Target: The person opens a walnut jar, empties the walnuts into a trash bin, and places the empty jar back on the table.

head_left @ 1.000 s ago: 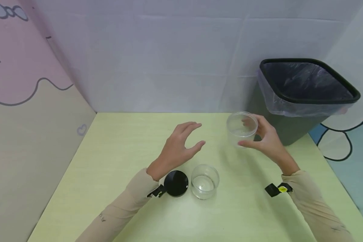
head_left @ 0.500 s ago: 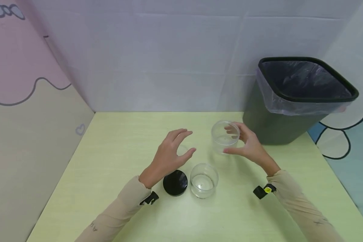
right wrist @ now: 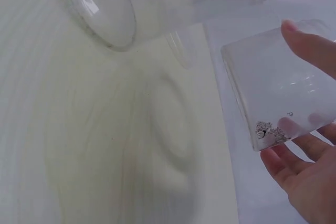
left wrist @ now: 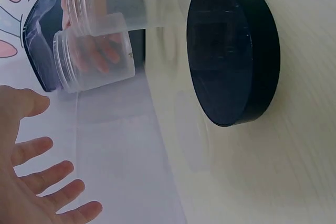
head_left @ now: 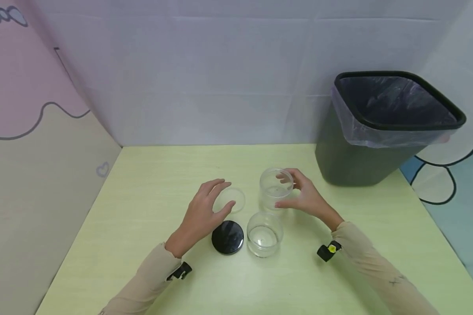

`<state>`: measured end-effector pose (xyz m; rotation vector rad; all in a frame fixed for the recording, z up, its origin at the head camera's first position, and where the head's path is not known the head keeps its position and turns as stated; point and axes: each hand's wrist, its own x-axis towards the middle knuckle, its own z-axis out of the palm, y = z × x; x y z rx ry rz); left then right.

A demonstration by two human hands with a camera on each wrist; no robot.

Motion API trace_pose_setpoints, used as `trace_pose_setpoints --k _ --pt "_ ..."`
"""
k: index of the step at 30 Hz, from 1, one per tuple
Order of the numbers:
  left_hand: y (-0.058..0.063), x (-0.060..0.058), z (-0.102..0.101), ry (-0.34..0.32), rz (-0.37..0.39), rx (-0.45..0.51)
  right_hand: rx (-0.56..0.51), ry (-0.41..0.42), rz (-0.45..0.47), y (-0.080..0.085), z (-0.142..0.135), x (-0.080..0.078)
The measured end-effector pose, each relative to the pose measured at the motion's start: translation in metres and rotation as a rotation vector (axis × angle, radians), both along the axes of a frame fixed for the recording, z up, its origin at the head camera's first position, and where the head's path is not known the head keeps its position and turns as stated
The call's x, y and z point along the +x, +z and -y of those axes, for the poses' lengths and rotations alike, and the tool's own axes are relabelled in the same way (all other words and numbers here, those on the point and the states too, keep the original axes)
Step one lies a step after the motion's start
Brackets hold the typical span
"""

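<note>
In the head view my right hand (head_left: 305,197) grips a clear plastic jar (head_left: 275,183) from its right side, with thumb and fingers around the wall. The right wrist view shows that jar (right wrist: 283,85) raised off the table, dark specks near its base. A second clear jar (head_left: 265,236) stands upright nearer me. Left of it lies a black round lid (head_left: 227,237). Behind the lid a thin translucent disc (head_left: 233,199) lies flat. My left hand (head_left: 199,212) hovers beside the disc, fingers spread and holding nothing; the left wrist view shows its fingers (left wrist: 39,182) apart from everything.
A grey bin (head_left: 358,162) with a black rim and plastic liner stands at the table's back right. A pale wall covering (head_left: 205,78) rises behind the light yellow-green table (head_left: 161,175), and patterned panels (head_left: 43,175) flank it.
My right hand has carried the held jar left and nearer me, away from the bin. My left hand has drawn back to the left and down, uncovering the translucent disc.
</note>
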<state>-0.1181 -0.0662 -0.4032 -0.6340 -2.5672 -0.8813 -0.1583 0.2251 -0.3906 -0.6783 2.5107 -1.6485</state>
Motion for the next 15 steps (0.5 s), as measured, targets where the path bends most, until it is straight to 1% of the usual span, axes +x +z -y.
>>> trace_pose_setpoints --k 6,9,13,15 --pt "-0.006 0.0 0.004 0.006 0.009 -0.016 -0.031 0.017 0.036 -0.012 0.006 -0.006" --pt "-0.009 0.0 0.006 0.016 0.002 -0.024 -0.024 0.021 0.057 -0.028 0.008 -0.014" --pt "-0.013 0.0 0.01 0.025 -0.014 -0.035 0.041 0.003 0.07 -0.05 0.01 -0.024" --pt "-0.015 0.001 0.011 0.031 -0.021 -0.042 0.061 -0.001 0.072 -0.057 0.013 -0.027"
